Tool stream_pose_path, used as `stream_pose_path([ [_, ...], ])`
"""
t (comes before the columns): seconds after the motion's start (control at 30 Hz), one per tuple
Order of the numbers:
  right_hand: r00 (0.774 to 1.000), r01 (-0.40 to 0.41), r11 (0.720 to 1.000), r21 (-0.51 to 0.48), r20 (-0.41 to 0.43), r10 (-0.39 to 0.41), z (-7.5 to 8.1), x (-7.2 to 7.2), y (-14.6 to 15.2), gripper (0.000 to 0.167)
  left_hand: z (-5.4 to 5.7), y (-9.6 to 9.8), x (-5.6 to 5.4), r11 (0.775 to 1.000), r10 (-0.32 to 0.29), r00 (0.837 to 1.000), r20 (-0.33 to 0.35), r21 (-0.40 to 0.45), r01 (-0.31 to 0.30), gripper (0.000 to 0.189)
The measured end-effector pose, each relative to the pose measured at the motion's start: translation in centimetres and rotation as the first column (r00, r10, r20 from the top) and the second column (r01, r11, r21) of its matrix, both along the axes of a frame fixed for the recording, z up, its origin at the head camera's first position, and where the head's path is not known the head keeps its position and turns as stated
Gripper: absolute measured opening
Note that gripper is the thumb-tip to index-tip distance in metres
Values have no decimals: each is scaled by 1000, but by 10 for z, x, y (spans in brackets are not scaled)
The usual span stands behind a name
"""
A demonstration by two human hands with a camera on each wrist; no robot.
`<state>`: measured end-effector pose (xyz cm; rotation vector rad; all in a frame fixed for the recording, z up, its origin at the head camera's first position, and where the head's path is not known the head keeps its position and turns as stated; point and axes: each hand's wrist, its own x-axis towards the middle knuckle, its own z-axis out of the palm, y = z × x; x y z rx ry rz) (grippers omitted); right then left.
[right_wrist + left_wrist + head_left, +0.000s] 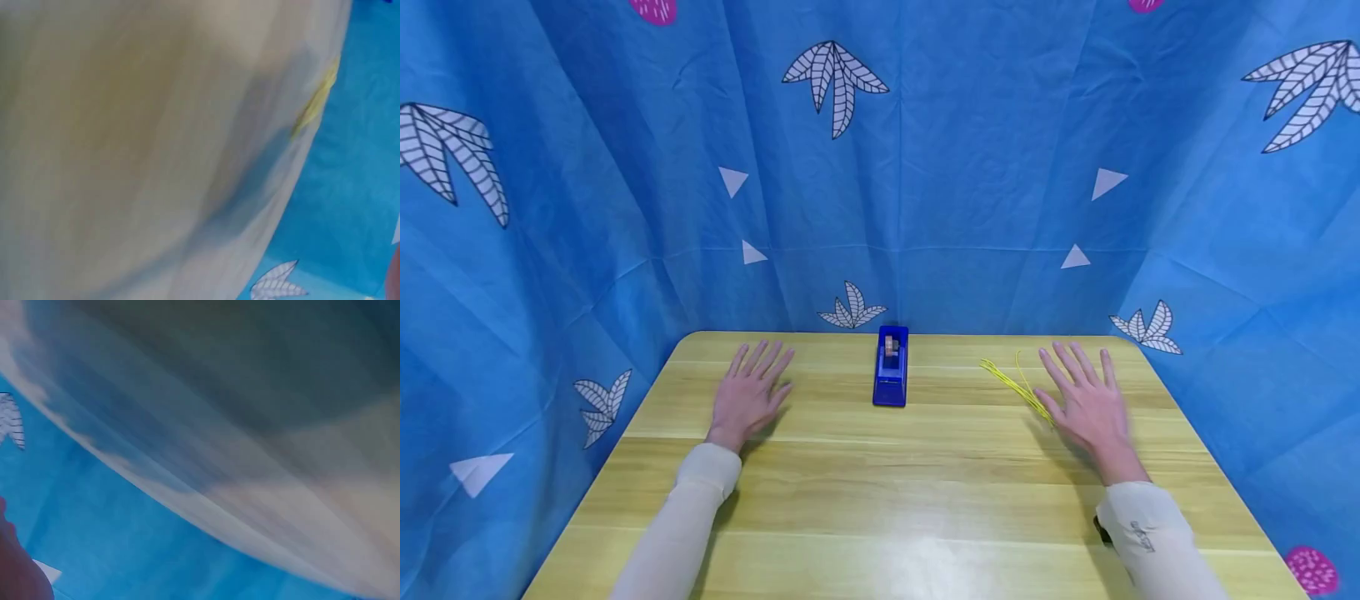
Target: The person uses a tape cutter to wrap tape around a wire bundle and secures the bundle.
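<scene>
My left hand (748,398), fingers spread and straight, is at the left part of the table with nothing in it. On the other side my right hand (1088,408) has its fingers spread as well and holds nothing. Beside its thumb lies a bundle of thin yellow strings (1017,388), partly covered by the hand; the same yellow strings (317,100) appear at the table's edge in the right wrist view. Between the hands, near the far edge, stands a blue tape dispenser (891,367) with a small roll in it. The left wrist view shows only a bit of the left hand (22,569).
The wooden table (880,483) has rounded far corners. A blue curtain (985,167) with leaf and triangle prints hangs right behind it and along both sides. A small black object (1102,531) shows at the right sleeve.
</scene>
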<state>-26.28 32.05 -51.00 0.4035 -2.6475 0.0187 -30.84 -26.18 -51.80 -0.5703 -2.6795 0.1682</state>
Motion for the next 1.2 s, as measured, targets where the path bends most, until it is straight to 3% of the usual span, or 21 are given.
stream_pose_path([
  [0.17, 1000, -17, 996, -92, -12, 16, 8, -5, -21, 69, 3, 29, 3, 988, -25, 1000, -9, 149, 26, 62],
  [0.3, 999, -35, 990, -136, -28, 32, 13, -10, -39, 67, 5, 54, 8, 953, -40, 998, 53, 302, 22, 57],
  [0.37, 999, -43, 988, -150, -30, 39, 15, -12, -48, 67, 7, 66, 10, 921, -41, 992, 119, 390, -9, 55],
  [0.53, 997, -72, 982, -173, -32, 68, 21, -17, -71, 69, 9, 95, 14, 802, -76, 965, 250, 591, -90, 50],
  [0.6, 997, -83, 981, -174, -26, 79, 23, -18, -80, 69, 9, 105, 15, 757, -102, 958, 267, 646, -99, 48],
  [0.93, 989, -146, 971, -189, -8, 148, 25, -30, -122, 65, 7, 139, 17, 579, -217, 922, 321, 802, -143, 39],
  [1.07, 986, -158, 966, -203, 13, 164, 26, -33, -137, 63, 4, 147, 16, 535, -238, 913, 331, 830, -161, 35],
  [1.2, 983, -174, 960, -219, 18, 182, 26, -34, -151, 61, 1, 153, 15, 515, -245, 910, 336, 840, -171, 32],
])
